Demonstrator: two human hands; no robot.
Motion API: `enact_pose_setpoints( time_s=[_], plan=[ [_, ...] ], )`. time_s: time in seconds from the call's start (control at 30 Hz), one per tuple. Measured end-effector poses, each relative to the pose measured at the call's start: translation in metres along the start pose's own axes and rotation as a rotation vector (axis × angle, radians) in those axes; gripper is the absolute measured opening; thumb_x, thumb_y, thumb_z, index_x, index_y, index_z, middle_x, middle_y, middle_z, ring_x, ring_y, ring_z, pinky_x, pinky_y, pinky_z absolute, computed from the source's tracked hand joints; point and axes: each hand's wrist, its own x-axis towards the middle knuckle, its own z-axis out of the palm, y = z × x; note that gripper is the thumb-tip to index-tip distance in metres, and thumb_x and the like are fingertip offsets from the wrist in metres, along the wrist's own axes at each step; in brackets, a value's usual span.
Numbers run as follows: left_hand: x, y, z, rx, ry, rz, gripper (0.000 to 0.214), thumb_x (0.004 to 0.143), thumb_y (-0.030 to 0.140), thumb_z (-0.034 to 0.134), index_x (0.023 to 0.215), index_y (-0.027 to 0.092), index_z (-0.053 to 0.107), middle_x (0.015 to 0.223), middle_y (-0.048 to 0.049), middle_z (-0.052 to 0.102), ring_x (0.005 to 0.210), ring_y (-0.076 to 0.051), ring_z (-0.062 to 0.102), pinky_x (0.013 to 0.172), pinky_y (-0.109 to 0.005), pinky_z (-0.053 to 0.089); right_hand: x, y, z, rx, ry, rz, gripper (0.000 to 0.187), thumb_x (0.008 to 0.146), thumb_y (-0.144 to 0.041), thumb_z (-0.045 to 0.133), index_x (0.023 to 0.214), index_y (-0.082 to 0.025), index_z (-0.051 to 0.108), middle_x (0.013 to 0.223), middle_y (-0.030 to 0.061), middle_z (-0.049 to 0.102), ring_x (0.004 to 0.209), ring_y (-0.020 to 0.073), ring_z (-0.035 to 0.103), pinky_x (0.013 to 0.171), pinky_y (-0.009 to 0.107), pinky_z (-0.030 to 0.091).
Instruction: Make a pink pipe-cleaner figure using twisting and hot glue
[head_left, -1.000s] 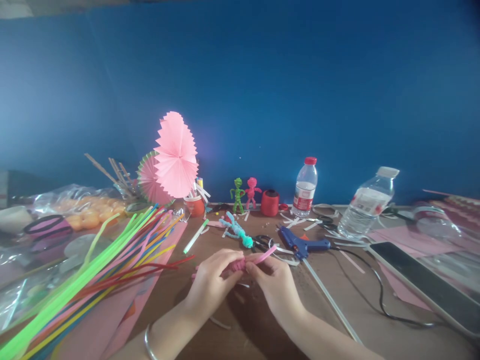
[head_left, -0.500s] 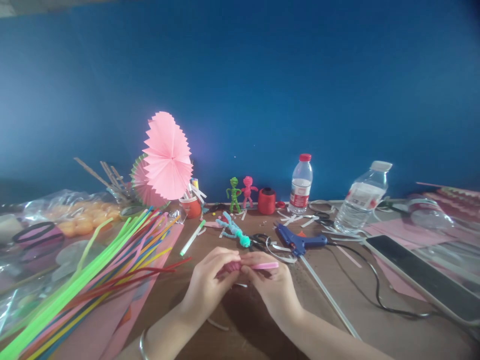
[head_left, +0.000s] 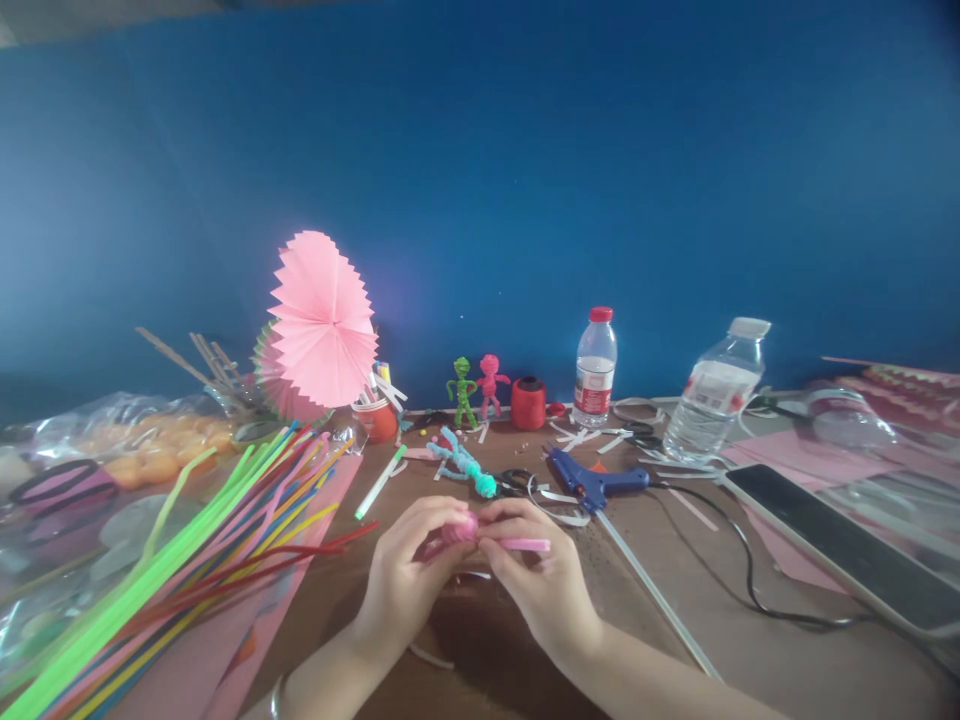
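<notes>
Between my fingertips, above the brown table, is a pink pipe cleaner wound into a small ball (head_left: 459,528). My left hand (head_left: 409,565) is closed around the coiled ball. My right hand (head_left: 536,570) pinches the pipe cleaner beside the ball, and a straight pink length (head_left: 529,545) sticks out to the right past its fingers. Just beyond my hands lies a turquoise and light blue pipe-cleaner figure (head_left: 469,468). Farther back, a green figure (head_left: 463,392) and a pink figure (head_left: 490,385) stand upright by the wall.
A blue glue gun (head_left: 596,480) with a cord lies to the right, near black scissors (head_left: 514,482). Two water bottles (head_left: 595,375) and a phone (head_left: 840,545) are beyond it. Loose pipe cleaners (head_left: 172,540) spread at left, below a pink paper fan (head_left: 324,322). A red thread spool (head_left: 529,403) stands behind.
My fingers have shifted slightly on the pink pipe cleaner, and more of the coiled ball shows now. The whole view has moved a little, so the scene sits slightly farther left.
</notes>
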Motion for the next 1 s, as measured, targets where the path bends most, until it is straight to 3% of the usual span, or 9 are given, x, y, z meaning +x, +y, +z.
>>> enact_pose_setpoints(
  time_s=[0.23,0.5,0.67,0.9,1.0],
  plan=[
    [0.000,0.003,0.000,-0.052,0.020,0.000,0.014,0.075,0.015,0.065,0.086,0.022,0.063,0.093,-0.0032,0.064,0.088,-0.018,0.062,0.077,-0.028,0.050,0.003,0.002,0.001,0.092,0.009,0.112,0.012,0.071,-0.011,0.063,0.070,-0.019,0.073,0.087,0.0058,0.062,0.079,0.0191,0.062,0.074,0.030,0.050],
    [-0.002,0.002,-0.002,-0.091,-0.016,-0.029,0.015,0.075,0.013,0.064,0.086,0.023,0.062,0.096,-0.0035,0.062,0.088,-0.018,0.061,0.070,-0.025,0.052,0.008,0.004,0.003,0.299,-0.055,0.344,0.003,0.066,-0.015,0.067,0.064,-0.016,0.066,0.062,-0.0015,0.062,0.060,0.0138,0.059,0.058,0.024,0.047],
    [0.000,0.005,-0.003,-0.108,-0.041,-0.033,0.014,0.075,0.013,0.064,0.085,0.022,0.064,0.098,-0.0050,0.061,0.086,-0.019,0.062,0.065,-0.024,0.054,0.015,0.001,-0.001,0.270,-0.094,0.447,0.009,0.060,-0.016,0.070,0.058,-0.015,0.062,0.054,-0.0038,0.060,0.054,0.0121,0.056,0.054,0.022,0.043],
    [0.001,0.000,-0.002,-0.104,-0.102,-0.001,0.015,0.076,0.010,0.062,0.086,0.022,0.062,0.095,-0.0050,0.065,0.086,-0.018,0.063,0.069,-0.026,0.054,0.021,-0.001,-0.002,0.257,-0.072,0.630,0.008,0.057,-0.018,0.072,0.055,-0.013,0.065,0.047,-0.0033,0.060,0.044,0.0096,0.050,0.047,0.021,0.038],
    [0.000,-0.004,-0.001,-0.062,-0.134,0.035,0.019,0.075,0.009,0.064,0.087,0.022,0.062,0.093,-0.0041,0.068,0.085,-0.018,0.064,0.072,-0.026,0.053,0.019,0.000,-0.001,0.288,-0.061,0.644,0.006,0.059,-0.018,0.069,0.057,-0.013,0.067,0.048,-0.0022,0.061,0.045,0.0100,0.052,0.048,0.021,0.039]
  ],
)
